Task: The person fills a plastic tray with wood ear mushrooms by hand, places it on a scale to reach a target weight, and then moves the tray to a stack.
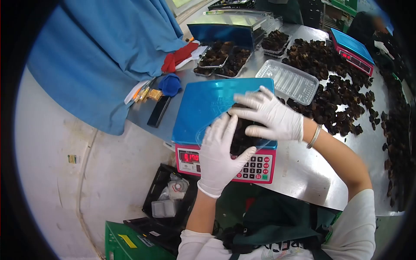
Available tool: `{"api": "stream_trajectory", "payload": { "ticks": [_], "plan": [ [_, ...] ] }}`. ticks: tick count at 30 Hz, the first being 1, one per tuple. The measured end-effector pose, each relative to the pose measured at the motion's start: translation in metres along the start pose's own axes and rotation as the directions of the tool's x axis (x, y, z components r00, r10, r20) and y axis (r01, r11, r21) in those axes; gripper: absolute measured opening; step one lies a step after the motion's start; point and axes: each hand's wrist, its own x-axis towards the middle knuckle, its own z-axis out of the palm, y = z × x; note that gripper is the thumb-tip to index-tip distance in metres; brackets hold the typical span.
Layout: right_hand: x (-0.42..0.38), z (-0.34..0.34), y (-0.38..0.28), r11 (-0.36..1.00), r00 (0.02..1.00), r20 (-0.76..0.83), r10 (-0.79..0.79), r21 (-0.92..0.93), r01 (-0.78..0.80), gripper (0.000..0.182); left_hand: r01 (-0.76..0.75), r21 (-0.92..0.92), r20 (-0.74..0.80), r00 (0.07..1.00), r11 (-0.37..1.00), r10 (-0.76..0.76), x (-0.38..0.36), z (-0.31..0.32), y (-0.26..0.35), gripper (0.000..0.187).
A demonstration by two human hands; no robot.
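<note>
A clear plastic tray of dark wood ear mushrooms (243,138) sits on the blue pan (201,102) of a red digital scale (255,168). The scale's lit display shows about 0.170. My left hand (222,149), in a white glove, lies along the tray's left side with straight fingers and the thumb apart. From the right, my gloved right hand (271,115) reaches over the mushrooms, its fingers spread and slightly blurred. Both hands touch the tray or its contents and cover much of it.
An unfilled clear tray (288,81) stands behind the scale. Loose mushrooms (333,102) cover the table's right side. Filled trays (232,60) and a second scale (353,52) are farther back. A phone (159,111) lies left; a black crate (167,195) sits below.
</note>
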Motion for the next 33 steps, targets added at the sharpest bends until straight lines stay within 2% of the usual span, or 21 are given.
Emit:
{"api": "stream_trajectory", "payload": {
  "ticks": [1,2,3,5,7,9,10,11,13,14,15,17,18,19,21,22,24,25,27,30,33],
  "plan": [
    [-0.003,0.005,-0.003,0.994,0.997,0.07,-0.012,-0.112,0.019,0.047,0.004,0.117,0.047,0.999,0.993,-0.01,-0.004,0.004,-0.002,0.07],
    [-0.007,0.003,0.0,0.996,0.998,0.058,-0.035,-0.076,0.039,0.045,0.024,0.121,0.062,0.998,0.992,-0.032,-0.006,0.003,-0.006,0.069],
    [-0.006,-0.001,0.009,0.994,0.994,-0.022,-0.11,0.012,0.11,0.039,0.05,0.122,0.072,0.996,0.991,-0.059,-0.007,0.002,-0.008,0.068],
    [-0.01,-0.006,0.017,0.999,1.0,-0.012,0.021,0.033,-0.021,0.033,0.066,0.095,0.067,0.995,0.993,-0.073,-0.01,0.004,-0.011,0.065],
    [-0.005,0.0,0.016,0.993,0.992,-0.043,-0.116,-0.008,0.116,0.029,0.038,0.112,0.087,0.995,0.993,-0.048,-0.004,0.005,-0.01,0.065],
    [-0.005,-0.002,0.009,0.989,0.989,0.034,-0.142,-0.041,0.144,0.03,-0.022,0.17,0.142,0.99,0.985,-0.003,0.001,0.001,-0.006,0.066],
    [-0.004,-0.001,0.013,0.992,0.991,0.042,-0.126,-0.006,0.126,0.032,-0.01,0.142,0.16,0.987,0.99,-0.013,0.003,-0.002,-0.005,0.065],
    [-0.004,-0.006,0.014,0.995,0.996,0.04,-0.085,0.06,0.083,0.029,0.03,0.04,0.142,0.989,0.999,-0.035,0.003,-0.009,-0.002,0.064],
    [-0.004,-0.023,0.019,0.974,0.992,-0.092,-0.081,0.204,0.098,0.025,-0.021,-0.255,0.034,0.999,0.967,0.031,0.002,-0.027,-0.011,0.061],
    [-0.007,-0.034,0.019,0.945,0.991,-0.134,-0.005,0.323,0.049,0.023,-0.009,-0.288,-0.033,0.999,0.958,0.0,-0.002,-0.041,-0.011,0.057],
    [-0.014,-0.045,0.019,0.867,0.98,-0.173,0.1,0.498,-0.001,0.024,0.002,-0.346,-0.131,0.99,0.938,-0.051,-0.009,-0.049,-0.017,0.045],
    [-0.033,-0.067,0.019,0.805,0.942,-0.234,0.242,0.59,-0.06,0.032,0.134,-0.558,-0.271,0.903,0.819,-0.333,-0.027,-0.055,-0.034,0.024],
    [-0.046,-0.075,0.018,0.845,0.911,-0.318,0.262,0.532,-0.057,0.035,0.283,-0.58,-0.25,0.83,0.763,-0.498,-0.034,-0.065,-0.031,0.019],
    [-0.062,-0.077,0.021,0.853,0.878,-0.358,0.319,0.511,-0.103,0.034,0.341,-0.573,-0.234,0.804,0.746,-0.547,-0.046,-0.07,-0.044,0.016],
    [-0.099,-0.079,0.02,0.804,0.833,-0.306,0.46,0.542,-0.245,0.035,0.479,-0.679,-0.075,0.71,0.557,-0.701,-0.069,-0.075,-0.057,0.02],
    [-0.12,-0.078,0.016,0.744,0.806,-0.236,0.543,0.58,-0.332,0.036,0.51,-0.698,-0.009,0.696,0.503,-0.718,-0.077,-0.073,-0.057,0.021],
    [-0.157,-0.072,0.009,0.628,0.744,-0.108,0.659,0.623,-0.466,0.038,0.569,-0.723,0.132,0.67,0.392,-0.73,-0.088,-0.066,-0.057,0.024],
    [-0.174,-0.068,0.009,0.664,0.759,-0.125,0.639,0.588,-0.462,0.039,0.597,-0.732,0.22,0.663,0.328,-0.716,-0.095,-0.057,-0.064,0.038],
    [-0.208,-0.055,0.01,0.727,0.78,-0.161,0.605,0.51,-0.459,0.04,0.636,-0.74,0.369,0.656,0.218,-0.659,-0.091,-0.043,-0.05,0.042],
    [-0.245,-0.055,0.007,0.674,0.742,-0.067,0.667,0.477,-0.564,0.042,0.633,-0.771,0.494,0.666,0.074,-0.559,-0.077,-0.024,-0.036,0.044],
    [-0.267,-0.057,-0.002,0.641,0.697,-0.051,0.715,0.446,-0.625,0.039,0.662,-0.75,0.543,0.621,0.007,-0.565,-0.065,-0.011,-0.032,0.044]
  ]
}}
